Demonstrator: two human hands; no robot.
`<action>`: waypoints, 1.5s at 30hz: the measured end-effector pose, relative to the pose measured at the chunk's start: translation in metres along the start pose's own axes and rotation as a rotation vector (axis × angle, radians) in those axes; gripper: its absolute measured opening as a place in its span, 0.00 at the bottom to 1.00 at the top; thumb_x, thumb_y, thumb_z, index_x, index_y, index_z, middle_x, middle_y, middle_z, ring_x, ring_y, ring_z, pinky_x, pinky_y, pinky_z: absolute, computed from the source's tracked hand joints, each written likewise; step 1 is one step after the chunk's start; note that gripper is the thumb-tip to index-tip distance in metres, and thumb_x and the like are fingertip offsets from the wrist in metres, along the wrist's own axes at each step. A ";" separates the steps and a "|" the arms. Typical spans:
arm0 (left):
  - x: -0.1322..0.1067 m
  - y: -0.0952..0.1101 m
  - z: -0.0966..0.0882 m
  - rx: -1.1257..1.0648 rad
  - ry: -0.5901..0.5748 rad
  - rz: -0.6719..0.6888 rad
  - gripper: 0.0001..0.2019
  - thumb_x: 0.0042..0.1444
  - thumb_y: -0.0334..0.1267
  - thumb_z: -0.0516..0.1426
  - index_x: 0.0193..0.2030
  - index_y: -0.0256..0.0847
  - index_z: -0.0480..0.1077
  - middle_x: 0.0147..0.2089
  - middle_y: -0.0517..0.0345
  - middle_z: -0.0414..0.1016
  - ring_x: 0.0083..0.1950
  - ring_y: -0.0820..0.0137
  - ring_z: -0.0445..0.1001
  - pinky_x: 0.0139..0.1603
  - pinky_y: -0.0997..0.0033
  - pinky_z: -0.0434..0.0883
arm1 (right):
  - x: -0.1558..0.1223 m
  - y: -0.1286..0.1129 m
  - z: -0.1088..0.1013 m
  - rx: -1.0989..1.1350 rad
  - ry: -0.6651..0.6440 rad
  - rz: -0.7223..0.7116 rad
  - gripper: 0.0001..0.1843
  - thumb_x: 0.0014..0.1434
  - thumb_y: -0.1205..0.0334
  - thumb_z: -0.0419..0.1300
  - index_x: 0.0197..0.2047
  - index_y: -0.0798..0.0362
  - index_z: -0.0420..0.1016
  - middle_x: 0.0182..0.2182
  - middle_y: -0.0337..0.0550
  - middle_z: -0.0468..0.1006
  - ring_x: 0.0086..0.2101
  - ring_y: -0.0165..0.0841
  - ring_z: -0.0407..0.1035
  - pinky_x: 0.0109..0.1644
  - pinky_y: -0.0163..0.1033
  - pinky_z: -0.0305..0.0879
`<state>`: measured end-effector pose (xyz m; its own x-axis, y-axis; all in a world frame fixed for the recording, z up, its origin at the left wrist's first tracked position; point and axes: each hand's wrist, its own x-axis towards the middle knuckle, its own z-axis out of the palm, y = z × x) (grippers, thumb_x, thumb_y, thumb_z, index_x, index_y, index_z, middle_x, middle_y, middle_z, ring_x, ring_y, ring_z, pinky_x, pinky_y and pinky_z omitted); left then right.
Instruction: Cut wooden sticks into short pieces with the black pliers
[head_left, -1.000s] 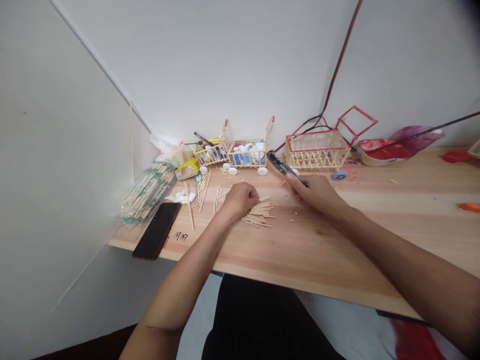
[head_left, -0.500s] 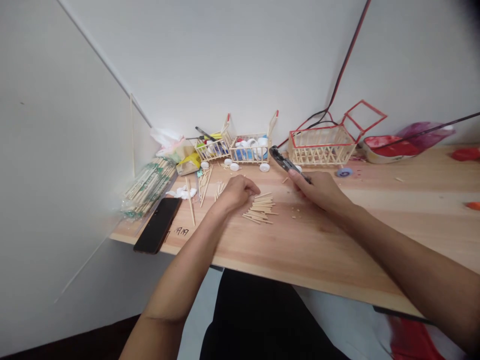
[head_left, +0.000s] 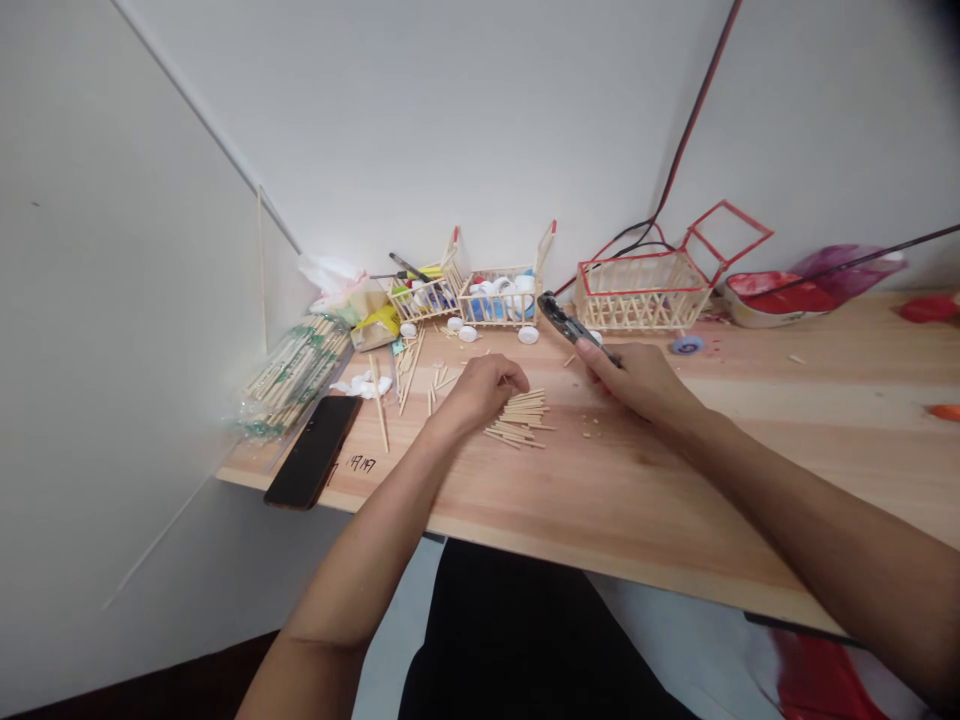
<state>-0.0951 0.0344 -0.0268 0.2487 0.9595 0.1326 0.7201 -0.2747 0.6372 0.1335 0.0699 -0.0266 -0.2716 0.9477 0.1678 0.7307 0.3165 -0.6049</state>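
My left hand (head_left: 491,388) is at the upper left end of a fan of short wooden sticks (head_left: 521,420) on the table. Its fingers curl downward and press together, and whatever may be between the fingertips is hidden. My right hand (head_left: 634,375) grips a black-and-grey hand tool (head_left: 564,318) that looks like pliers. The tool's head points up and left, above the table. Small wood scraps (head_left: 591,430) lie between the sticks and my right forearm. Several loose sticks (head_left: 409,372) are scattered left of my left hand.
Three small stick-built carts stand along the wall: one left (head_left: 424,298), one filled with white and blue pieces (head_left: 499,312), one red-rimmed (head_left: 641,295). Bagged sticks (head_left: 296,375) and a phone (head_left: 311,455) lie at left. A red-lined container (head_left: 784,298) stands at right on the wooden table (head_left: 600,515).
My left hand has shifted slightly right and over the upper left ends of the short sticks. My right hand and the tool are nearly still.
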 end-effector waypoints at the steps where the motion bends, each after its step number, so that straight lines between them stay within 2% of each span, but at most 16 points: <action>1: 0.000 0.001 -0.001 0.006 -0.011 0.015 0.13 0.50 0.23 0.54 0.35 0.38 0.79 0.37 0.56 0.77 0.36 0.72 0.73 0.41 0.74 0.69 | 0.000 0.000 0.000 -0.001 0.002 -0.005 0.35 0.62 0.33 0.41 0.17 0.51 0.65 0.17 0.44 0.70 0.23 0.36 0.65 0.29 0.40 0.52; 10: 0.004 0.012 -0.005 0.141 -0.106 0.050 0.07 0.49 0.25 0.59 0.32 0.37 0.78 0.34 0.55 0.76 0.37 0.69 0.73 0.41 0.72 0.66 | -0.001 -0.001 0.000 0.000 0.014 -0.016 0.35 0.62 0.34 0.41 0.17 0.50 0.62 0.16 0.44 0.69 0.22 0.35 0.63 0.28 0.40 0.51; 18: 0.004 0.021 -0.008 0.227 -0.170 0.012 0.06 0.49 0.26 0.58 0.29 0.37 0.76 0.34 0.54 0.75 0.35 0.68 0.72 0.36 0.72 0.65 | -0.001 -0.001 0.000 -0.001 0.012 -0.002 0.35 0.62 0.33 0.41 0.16 0.50 0.62 0.16 0.43 0.67 0.22 0.35 0.63 0.28 0.40 0.51; 22: 0.004 0.022 -0.006 0.262 -0.192 0.044 0.06 0.49 0.25 0.57 0.29 0.37 0.75 0.36 0.53 0.75 0.37 0.69 0.71 0.38 0.72 0.65 | -0.002 -0.001 0.000 0.009 0.014 -0.006 0.35 0.62 0.33 0.42 0.16 0.50 0.61 0.16 0.43 0.67 0.22 0.34 0.62 0.28 0.40 0.50; 27: 0.001 0.018 -0.009 0.122 -0.184 -0.001 0.05 0.50 0.27 0.57 0.31 0.37 0.74 0.34 0.56 0.75 0.35 0.71 0.71 0.36 0.74 0.65 | -0.002 -0.003 -0.001 0.006 0.010 -0.019 0.35 0.62 0.33 0.41 0.16 0.50 0.59 0.15 0.43 0.67 0.22 0.35 0.62 0.28 0.40 0.50; 30: 0.001 0.008 -0.021 -0.011 -0.102 -0.030 0.03 0.51 0.29 0.57 0.31 0.37 0.73 0.31 0.59 0.75 0.34 0.72 0.71 0.36 0.75 0.65 | -0.002 -0.003 -0.001 -0.003 0.024 -0.022 0.34 0.62 0.34 0.41 0.15 0.49 0.57 0.15 0.43 0.66 0.21 0.35 0.62 0.27 0.40 0.50; 34: 0.004 -0.012 -0.045 -0.081 0.224 -0.138 0.02 0.51 0.32 0.58 0.30 0.36 0.71 0.29 0.59 0.75 0.32 0.73 0.70 0.36 0.75 0.64 | -0.002 -0.003 -0.001 -0.018 0.023 -0.023 0.34 0.61 0.34 0.41 0.14 0.49 0.55 0.14 0.43 0.65 0.21 0.34 0.61 0.26 0.39 0.50; 36: 0.005 -0.021 -0.055 -0.066 0.336 -0.220 0.03 0.51 0.33 0.58 0.29 0.36 0.70 0.27 0.60 0.73 0.30 0.74 0.68 0.34 0.75 0.63 | -0.001 -0.003 -0.002 -0.031 0.014 -0.014 0.34 0.60 0.33 0.41 0.14 0.49 0.55 0.15 0.43 0.65 0.21 0.35 0.61 0.26 0.39 0.50; 39: 0.008 -0.028 -0.056 -0.017 0.357 -0.307 0.02 0.50 0.31 0.58 0.28 0.36 0.70 0.27 0.60 0.72 0.30 0.73 0.68 0.33 0.74 0.62 | -0.001 -0.004 -0.001 -0.036 -0.004 -0.002 0.34 0.60 0.34 0.40 0.15 0.49 0.56 0.14 0.43 0.64 0.21 0.35 0.61 0.27 0.40 0.50; 45: 0.020 -0.021 -0.030 0.181 0.277 -0.334 0.05 0.51 0.30 0.57 0.25 0.37 0.70 0.29 0.54 0.74 0.35 0.67 0.71 0.39 0.69 0.65 | -0.001 -0.002 -0.001 -0.018 -0.010 0.017 0.34 0.61 0.33 0.41 0.15 0.49 0.57 0.14 0.42 0.64 0.20 0.35 0.62 0.26 0.39 0.50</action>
<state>-0.1251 0.0612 -0.0151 -0.1808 0.9710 0.1564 0.8388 0.0692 0.5400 0.1328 0.0682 -0.0250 -0.2652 0.9526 0.1493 0.7464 0.3009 -0.5936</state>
